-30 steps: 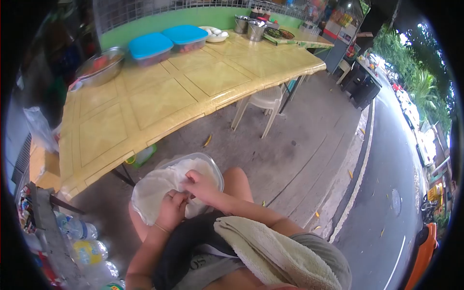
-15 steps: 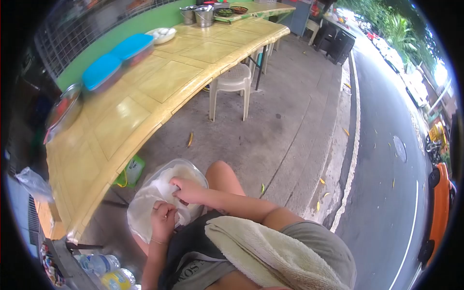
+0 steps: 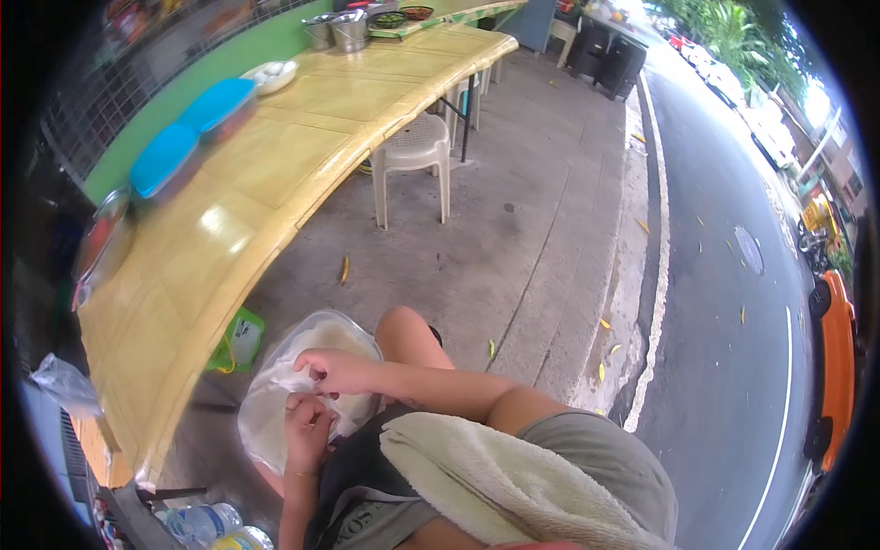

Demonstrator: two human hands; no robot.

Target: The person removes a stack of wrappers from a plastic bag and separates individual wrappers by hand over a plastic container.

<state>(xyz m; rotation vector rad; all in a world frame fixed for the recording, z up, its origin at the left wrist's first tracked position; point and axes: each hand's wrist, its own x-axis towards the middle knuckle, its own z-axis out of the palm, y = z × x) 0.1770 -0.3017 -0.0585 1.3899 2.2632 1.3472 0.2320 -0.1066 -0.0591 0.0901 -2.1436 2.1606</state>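
Note:
A clear plastic tub (image 3: 356, 323) rests on my lap, holding thin white sheets (image 3: 266, 412) that spread over its near rim. My left hand (image 3: 309, 429) is closed at the tub's near side, fingers bent against a piece of the white material. Just beyond it, my right hand (image 3: 332, 371) is closed too, thumb and fingers pinching the white material. Both hands are close together over the tub. A light towel (image 3: 495, 477) lies across my body.
A long yellow table (image 3: 266, 174) carries blue-lidded containers (image 3: 165, 158), a bowl of white eggs (image 3: 270, 75) and metal buckets (image 3: 350, 32). A plastic stool (image 3: 412, 147) stands beside it. A green container (image 3: 240, 339) sits beneath. Bottles (image 3: 206, 521) lie lower left; a road (image 3: 715, 348) runs right.
The view has turned right, so the table and tub appear farther left. My right hand has shifted nearer my left hand since half a second ago, with white material raised between them.

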